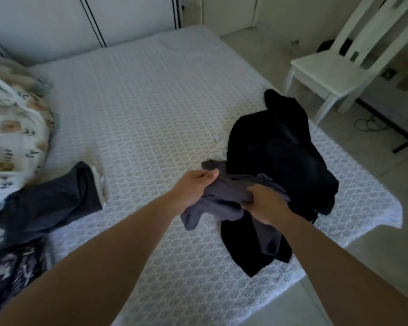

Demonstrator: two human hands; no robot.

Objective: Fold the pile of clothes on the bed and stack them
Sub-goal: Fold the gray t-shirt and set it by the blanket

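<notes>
While both hands work above the bed [151, 102], the left hand [193, 187] and right hand [264, 203] each clench their fingers on a crumpled grey garment [222, 196], which stretches left to right between them. Just beyond it, black clothes [280, 161] lie heaped near the bed's right edge. Folded dark trousers [54, 196] lie at left, beside a floral duvet [12, 128].

Matt grey cloth garment [222, 196], soft black cloth pile [280, 156], textured white woven bedspread [151, 102], painted white wooden chair [327, 74], floral cloth duvet [12, 128]
</notes>
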